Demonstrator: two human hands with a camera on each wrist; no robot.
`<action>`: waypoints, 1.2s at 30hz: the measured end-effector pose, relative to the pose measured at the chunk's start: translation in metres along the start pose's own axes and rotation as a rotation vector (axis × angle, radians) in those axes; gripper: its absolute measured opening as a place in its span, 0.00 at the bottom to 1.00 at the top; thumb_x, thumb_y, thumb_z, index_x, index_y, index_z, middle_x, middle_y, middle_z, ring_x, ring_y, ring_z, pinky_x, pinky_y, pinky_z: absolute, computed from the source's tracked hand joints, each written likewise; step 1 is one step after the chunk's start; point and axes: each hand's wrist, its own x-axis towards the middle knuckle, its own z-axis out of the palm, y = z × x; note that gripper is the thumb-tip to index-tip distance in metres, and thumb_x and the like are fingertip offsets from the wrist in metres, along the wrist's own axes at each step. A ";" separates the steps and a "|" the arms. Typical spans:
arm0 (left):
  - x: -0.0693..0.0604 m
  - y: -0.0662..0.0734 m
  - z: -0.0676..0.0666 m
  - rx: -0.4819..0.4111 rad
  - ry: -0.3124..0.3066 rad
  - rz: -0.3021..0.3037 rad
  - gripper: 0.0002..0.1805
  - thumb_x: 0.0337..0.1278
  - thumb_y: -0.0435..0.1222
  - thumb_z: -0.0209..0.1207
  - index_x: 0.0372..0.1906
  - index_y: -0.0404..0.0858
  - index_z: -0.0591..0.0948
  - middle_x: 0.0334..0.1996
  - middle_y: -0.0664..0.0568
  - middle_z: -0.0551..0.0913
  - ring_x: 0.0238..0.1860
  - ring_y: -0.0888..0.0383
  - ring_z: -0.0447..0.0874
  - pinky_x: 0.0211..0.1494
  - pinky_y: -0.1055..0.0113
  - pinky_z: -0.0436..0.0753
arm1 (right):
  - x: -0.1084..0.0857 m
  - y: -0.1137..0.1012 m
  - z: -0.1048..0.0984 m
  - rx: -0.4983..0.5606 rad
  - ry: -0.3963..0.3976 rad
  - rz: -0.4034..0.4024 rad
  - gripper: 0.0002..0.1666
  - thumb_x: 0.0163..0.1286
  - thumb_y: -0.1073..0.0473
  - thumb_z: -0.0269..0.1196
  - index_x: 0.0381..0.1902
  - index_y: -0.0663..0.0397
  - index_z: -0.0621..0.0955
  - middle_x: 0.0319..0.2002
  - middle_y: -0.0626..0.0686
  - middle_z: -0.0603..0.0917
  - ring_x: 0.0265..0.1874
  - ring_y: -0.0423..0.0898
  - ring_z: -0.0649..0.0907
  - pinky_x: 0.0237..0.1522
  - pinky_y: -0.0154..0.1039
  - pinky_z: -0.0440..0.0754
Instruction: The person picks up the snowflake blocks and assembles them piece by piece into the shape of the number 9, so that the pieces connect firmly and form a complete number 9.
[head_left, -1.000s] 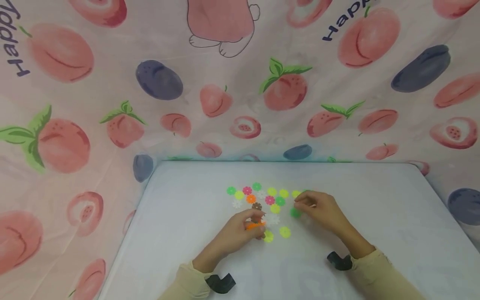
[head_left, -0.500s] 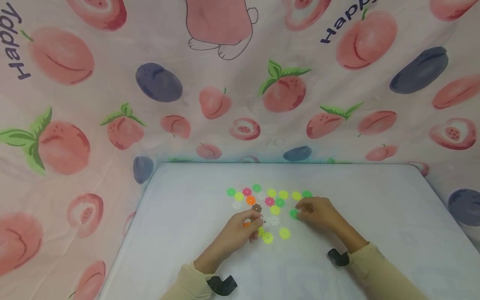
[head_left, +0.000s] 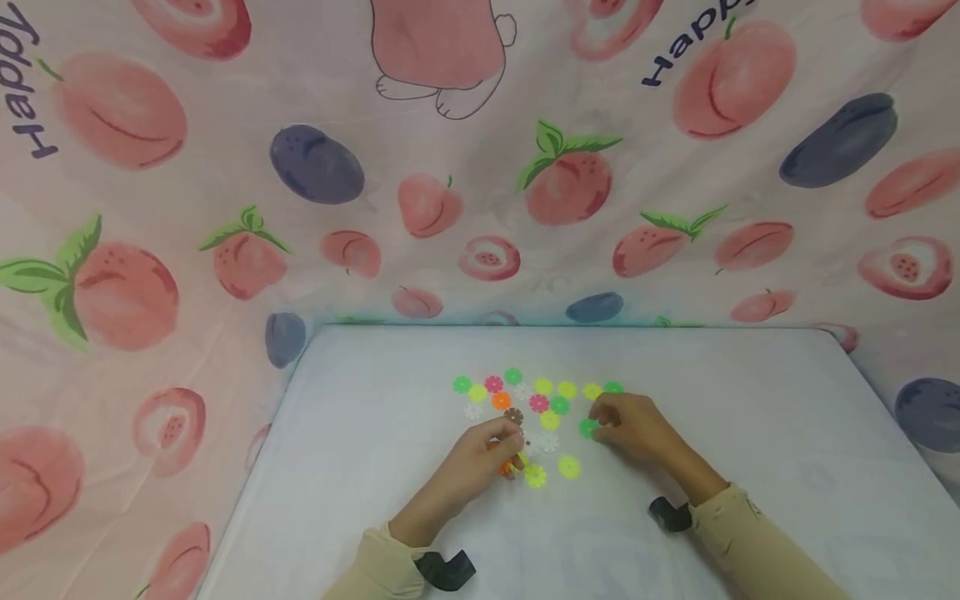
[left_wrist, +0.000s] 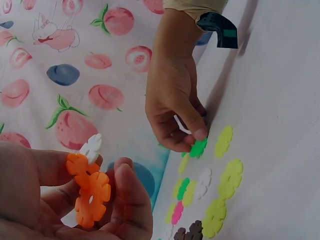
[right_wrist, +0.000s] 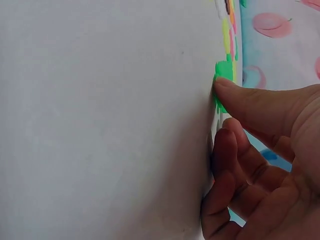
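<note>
My left hand (head_left: 480, 458) holds linked orange snowflake discs (left_wrist: 92, 195) between curled fingers and thumb, above the table left of centre. A white snowflake disc (left_wrist: 91, 149) is joined to their upper end. My right hand (head_left: 633, 425) is down at the tabletop on the right of the scattered discs. Its thumb and fingertips pinch a green snowflake disc (head_left: 588, 427); in the right wrist view the thumb lies on this green disc (right_wrist: 224, 70), and the other fingers are curled near the table surface.
Several loose snowflake discs lie flat on the white table (head_left: 360, 400), among them a brown disc (head_left: 513, 415), a pink disc (head_left: 538, 403) and a yellow disc (head_left: 569, 467). Behind the table hangs a fruit-printed cloth (head_left: 487, 167).
My right hand has come down slightly onto the green disc, uncovering another green disc behind it. In my left hand the orange discs have turned and now show lower, beneath the fingers.
</note>
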 end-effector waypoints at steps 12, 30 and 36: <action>0.000 -0.005 -0.001 0.019 -0.020 0.041 0.13 0.76 0.42 0.55 0.42 0.37 0.82 0.64 0.41 0.79 0.65 0.48 0.76 0.38 0.73 0.79 | -0.002 -0.001 0.000 0.043 -0.003 -0.011 0.10 0.63 0.57 0.73 0.39 0.45 0.82 0.35 0.45 0.84 0.35 0.43 0.79 0.37 0.40 0.78; 0.002 -0.005 -0.001 0.094 0.014 0.041 0.10 0.73 0.43 0.58 0.42 0.42 0.84 0.31 0.56 0.80 0.29 0.61 0.74 0.33 0.71 0.74 | -0.012 -0.031 -0.006 0.244 -0.011 -0.095 0.05 0.66 0.53 0.71 0.39 0.41 0.86 0.33 0.40 0.87 0.37 0.39 0.85 0.45 0.43 0.83; 0.002 -0.003 -0.001 0.097 0.023 0.035 0.10 0.73 0.43 0.58 0.42 0.42 0.85 0.31 0.55 0.82 0.28 0.62 0.74 0.31 0.72 0.73 | -0.019 -0.048 -0.010 0.322 -0.020 -0.151 0.05 0.66 0.53 0.72 0.39 0.41 0.85 0.35 0.41 0.87 0.37 0.39 0.85 0.41 0.38 0.84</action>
